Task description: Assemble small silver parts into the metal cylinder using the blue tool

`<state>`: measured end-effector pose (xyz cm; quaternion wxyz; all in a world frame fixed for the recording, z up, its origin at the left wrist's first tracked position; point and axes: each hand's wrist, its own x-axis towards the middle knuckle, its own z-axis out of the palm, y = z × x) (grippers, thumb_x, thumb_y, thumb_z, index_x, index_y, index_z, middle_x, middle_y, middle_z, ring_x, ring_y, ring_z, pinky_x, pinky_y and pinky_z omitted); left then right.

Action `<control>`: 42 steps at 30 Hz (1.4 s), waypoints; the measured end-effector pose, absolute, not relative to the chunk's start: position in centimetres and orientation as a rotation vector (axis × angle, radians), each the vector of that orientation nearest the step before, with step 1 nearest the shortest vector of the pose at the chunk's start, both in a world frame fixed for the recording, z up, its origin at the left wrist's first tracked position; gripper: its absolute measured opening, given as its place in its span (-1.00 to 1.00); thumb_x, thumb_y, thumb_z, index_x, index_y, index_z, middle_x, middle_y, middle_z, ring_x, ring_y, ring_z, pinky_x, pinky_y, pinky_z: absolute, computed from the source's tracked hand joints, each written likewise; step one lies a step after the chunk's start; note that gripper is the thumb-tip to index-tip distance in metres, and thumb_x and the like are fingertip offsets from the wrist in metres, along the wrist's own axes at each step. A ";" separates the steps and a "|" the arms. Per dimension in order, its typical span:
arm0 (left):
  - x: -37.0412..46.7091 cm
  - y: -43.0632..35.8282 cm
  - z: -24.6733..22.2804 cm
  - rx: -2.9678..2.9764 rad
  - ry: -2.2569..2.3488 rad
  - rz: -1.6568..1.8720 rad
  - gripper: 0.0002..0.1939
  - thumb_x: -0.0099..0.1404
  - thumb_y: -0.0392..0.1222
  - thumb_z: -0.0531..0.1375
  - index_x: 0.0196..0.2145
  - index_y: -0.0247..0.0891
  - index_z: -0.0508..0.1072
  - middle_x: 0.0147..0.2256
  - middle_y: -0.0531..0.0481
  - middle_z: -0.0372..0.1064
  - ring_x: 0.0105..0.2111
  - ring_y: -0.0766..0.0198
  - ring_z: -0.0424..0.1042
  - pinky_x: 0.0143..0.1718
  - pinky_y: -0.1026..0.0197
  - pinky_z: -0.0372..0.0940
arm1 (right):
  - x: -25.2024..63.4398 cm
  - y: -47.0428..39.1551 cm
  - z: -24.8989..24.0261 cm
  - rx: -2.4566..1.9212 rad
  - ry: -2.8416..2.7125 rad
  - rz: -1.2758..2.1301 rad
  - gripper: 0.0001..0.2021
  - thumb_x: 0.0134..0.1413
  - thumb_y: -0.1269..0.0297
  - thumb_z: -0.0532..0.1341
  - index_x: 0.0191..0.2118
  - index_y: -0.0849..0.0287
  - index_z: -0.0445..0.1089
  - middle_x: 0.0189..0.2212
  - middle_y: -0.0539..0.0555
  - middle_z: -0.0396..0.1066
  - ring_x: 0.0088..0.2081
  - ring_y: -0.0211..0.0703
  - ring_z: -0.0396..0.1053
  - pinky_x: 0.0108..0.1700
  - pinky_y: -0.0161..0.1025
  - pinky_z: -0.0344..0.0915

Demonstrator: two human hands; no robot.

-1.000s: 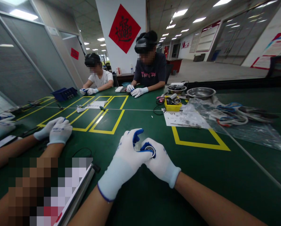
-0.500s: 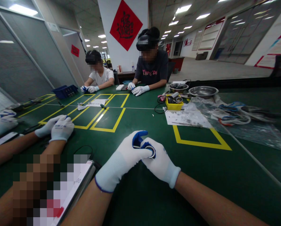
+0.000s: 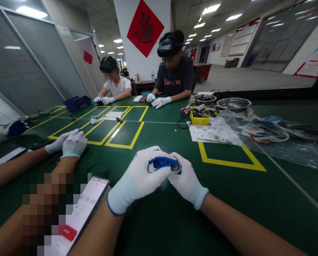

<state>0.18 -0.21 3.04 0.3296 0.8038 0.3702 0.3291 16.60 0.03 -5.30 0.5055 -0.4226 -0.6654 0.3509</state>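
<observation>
Both my hands wear white gloves with blue palms and meet above the green table. A small round metal part [image 3: 177, 167], with a ring-like silvery rim, sits between them. My right hand [image 3: 187, 179] is closed around the part, its fingers mostly hidden behind it. Thumb and forefinger of my left hand [image 3: 144, 174] pinch at the part's left side. Inside the curl of that hand a bit of silvery metal [image 3: 151, 170] shows; whether it belongs to the same part I cannot tell.
A phone [image 3: 86, 202] lies left of my left forearm, near a co-worker's gloved hands [image 3: 73, 144]. Two people sit across the table. A yellow bin [image 3: 200, 121] of parts, steel bowls [image 3: 233, 104], paper [image 3: 214, 134] and plastic bags with cables [image 3: 278, 131] occupy the right side.
My left hand has rolled over, and its fingers now curl nearer the round metal part. The part has turned and shifted slightly right. At far left, another person's gloved hand has moved.
</observation>
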 end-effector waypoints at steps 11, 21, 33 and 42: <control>1.2 -0.8 1.9 2.460 1.119 0.698 -0.82 0.36 -0.22 0.20 -0.16 -0.17 0.61 -0.23 -0.05 0.40 -0.17 0.12 0.37 -0.15 0.08 0.28 | 16.9 0.3 -5.1 -1.047 -1.562 0.859 -0.84 0.09 0.26 0.29 -0.43 0.08 0.29 -0.46 -0.01 0.42 -0.38 -0.11 0.40 -0.29 -0.15 0.39; 2.2 -0.9 2.2 2.483 1.354 0.520 -0.80 0.43 -0.19 0.14 -0.29 -0.22 0.57 -0.22 -0.09 0.41 -0.16 0.08 0.37 -0.10 0.01 0.34 | 16.8 0.5 -5.3 -1.081 -1.660 0.797 -0.89 0.10 0.30 0.25 -0.42 0.10 0.33 -0.44 -0.01 0.43 -0.37 -0.13 0.41 -0.29 -0.18 0.33; 1.8 -0.7 1.4 2.556 1.450 0.371 -0.83 0.38 -0.15 0.24 -0.10 -0.20 0.54 -0.07 -0.14 0.49 -0.03 -0.01 0.47 0.10 -0.10 0.39 | 16.9 0.6 -5.5 -1.103 -1.758 0.761 -0.92 0.11 0.31 0.26 -0.39 0.11 0.36 -0.40 0.01 0.46 -0.35 -0.12 0.44 -0.25 -0.16 0.37; 2.8 0.6 -0.4 2.300 1.497 0.905 -0.94 0.39 -0.27 0.19 -0.23 -0.22 0.49 -0.16 -0.11 0.45 -0.10 0.04 0.45 -0.02 -0.02 0.40 | 17.5 0.9 -5.5 -1.071 -1.515 0.693 -0.89 0.07 0.21 0.28 -0.37 0.12 0.42 -0.42 0.05 0.50 -0.33 -0.05 0.48 -0.25 -0.14 0.40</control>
